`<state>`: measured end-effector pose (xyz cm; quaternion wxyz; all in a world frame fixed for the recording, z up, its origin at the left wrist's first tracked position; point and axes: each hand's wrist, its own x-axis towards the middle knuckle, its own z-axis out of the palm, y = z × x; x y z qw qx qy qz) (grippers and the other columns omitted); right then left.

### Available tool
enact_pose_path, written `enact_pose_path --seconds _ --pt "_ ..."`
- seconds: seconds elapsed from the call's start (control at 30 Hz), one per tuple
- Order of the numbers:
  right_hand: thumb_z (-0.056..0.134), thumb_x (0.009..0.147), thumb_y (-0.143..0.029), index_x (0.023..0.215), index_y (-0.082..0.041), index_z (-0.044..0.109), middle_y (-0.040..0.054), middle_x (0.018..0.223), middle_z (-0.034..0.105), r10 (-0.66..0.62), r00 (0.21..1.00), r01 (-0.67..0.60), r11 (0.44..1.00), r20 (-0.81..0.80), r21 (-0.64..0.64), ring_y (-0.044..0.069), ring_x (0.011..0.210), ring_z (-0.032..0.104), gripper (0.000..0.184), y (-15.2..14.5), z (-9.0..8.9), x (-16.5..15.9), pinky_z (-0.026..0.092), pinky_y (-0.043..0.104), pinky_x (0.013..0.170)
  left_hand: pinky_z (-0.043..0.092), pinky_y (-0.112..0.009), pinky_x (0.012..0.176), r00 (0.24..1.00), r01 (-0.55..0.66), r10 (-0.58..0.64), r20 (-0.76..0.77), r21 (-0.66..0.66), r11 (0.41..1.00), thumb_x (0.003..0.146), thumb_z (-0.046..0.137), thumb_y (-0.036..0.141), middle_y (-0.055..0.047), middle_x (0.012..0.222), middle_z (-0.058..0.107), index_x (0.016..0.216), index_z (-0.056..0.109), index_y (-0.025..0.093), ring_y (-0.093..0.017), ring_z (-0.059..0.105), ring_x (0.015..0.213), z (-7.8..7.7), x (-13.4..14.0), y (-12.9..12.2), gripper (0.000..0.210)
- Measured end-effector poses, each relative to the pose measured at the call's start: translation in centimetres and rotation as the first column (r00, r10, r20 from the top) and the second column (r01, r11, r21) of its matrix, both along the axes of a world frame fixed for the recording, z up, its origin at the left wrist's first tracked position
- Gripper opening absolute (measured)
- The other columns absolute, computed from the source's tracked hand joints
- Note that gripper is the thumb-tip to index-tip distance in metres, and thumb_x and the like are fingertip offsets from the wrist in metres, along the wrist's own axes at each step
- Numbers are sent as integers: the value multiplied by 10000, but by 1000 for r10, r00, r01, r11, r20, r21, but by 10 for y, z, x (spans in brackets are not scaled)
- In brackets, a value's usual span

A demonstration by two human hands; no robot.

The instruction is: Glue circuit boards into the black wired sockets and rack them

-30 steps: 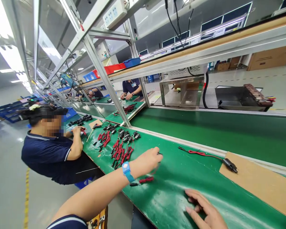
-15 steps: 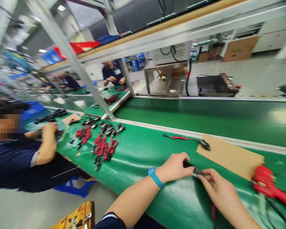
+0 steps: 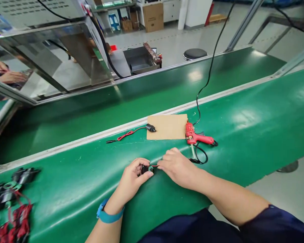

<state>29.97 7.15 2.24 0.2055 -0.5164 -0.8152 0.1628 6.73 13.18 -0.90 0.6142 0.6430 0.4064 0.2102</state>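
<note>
My left hand [image 3: 129, 182], with a blue band on its wrist, is closed around a short black plug housing [image 3: 144, 169]. Its end facing right shows a bit of green, perhaps a circuit board. From that end a thin red wire [image 3: 155, 166] runs to my right hand [image 3: 178, 168], whose fingertips pinch it. Beyond my hands, a similar black plug [image 3: 150, 128] rests on the left edge of a cardboard sheet [image 3: 171, 128], its red-and-black lead [image 3: 126, 135] stretching left over the green mat.
A red hot glue gun [image 3: 192, 135] lies at the cardboard's right edge, its black cord [image 3: 209, 76] rising behind. Black plugs with bundled red wires [image 3: 21, 216] are heaped at the lower left. A metal rail [image 3: 131, 127] crosses behind. Another person's hands [image 3: 8, 74] show far left.
The view has swung right and down, so the co-worker on the left is out of sight. Both hands still hold the plug housing and wire, and the plug's end is now visible.
</note>
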Motion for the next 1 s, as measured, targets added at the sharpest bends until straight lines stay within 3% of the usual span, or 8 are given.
enact_pose_path --seconds 0.2,0.33,0.43,0.57,0.63,0.7,0.9,1.0 --pt "475 1060 -262 936 -162 727 44 739 606 38 999 -39 999 -15 -21 182 741 466 298 -6 7 4 300 332 743 440 -249 667 998 64 -65 -21 -76 995 773 843 395 12 816 618 999 616 180 -134 550 722 7 3 -3 385" --pt "512 1030 -236 890 -166 721 29 727 612 83 991 -92 992 -106 -88 169 726 500 261 -6 13 7 353 323 770 468 -276 731 993 106 -108 -45 -31 994 804 817 352 -24 920 655 1012 598 183 -155 582 797 10 4 -7 346" --pt "532 1006 -195 817 -173 705 8 704 627 119 956 -166 973 -269 -162 152 710 535 257 -2 16 9 410 322 829 483 -305 794 982 185 -185 -28 11 983 881 723 308 -60 1025 668 1039 599 192 -185 603 889 17 5 -10 232" --pt "560 969 -206 827 -166 730 10 752 688 69 831 -316 875 -552 -366 142 724 589 225 5 12 15 471 291 796 470 -299 767 957 290 -287 43 -89 953 935 645 351 -51 983 647 1050 600 197 -177 574 848 28 4 -14 197" --pt "578 955 -240 859 -155 745 19 804 714 4 794 -359 810 -609 -464 141 744 619 211 8 8 18 486 264 742 453 -281 714 949 309 -287 133 -193 931 968 591 411 -42 935 641 1057 592 193 -156 548 776 30 4 -15 236" --pt "583 957 -281 861 -142 749 25 820 726 -30 789 -365 780 -613 -508 137 737 635 237 12 4 20 493 245 702 427 -262 657 949 292 -243 203 -268 918 1004 515 473 -35 870 643 1016 585 184 -135 520 697 28 6 -15 297" --pt "560 995 -469 827 -175 767 32 775 730 -22 807 -333 808 -590 -486 164 691 639 397 12 7 11 530 280 707 389 -233 559 955 208 -109 275 -362 909 963 559 519 -38 728 692 873 570 171 -101 501 541 22 14 -21 360" --pt "555 986 -520 739 -261 785 35 752 744 -28 846 -247 864 -532 -439 207 707 689 425 -1 -7 5 576 317 754 394 -235 503 930 251 -81 358 -458 853 843 654 563 -44 677 684 792 582 170 -115 541 514 13 22 -34 403"
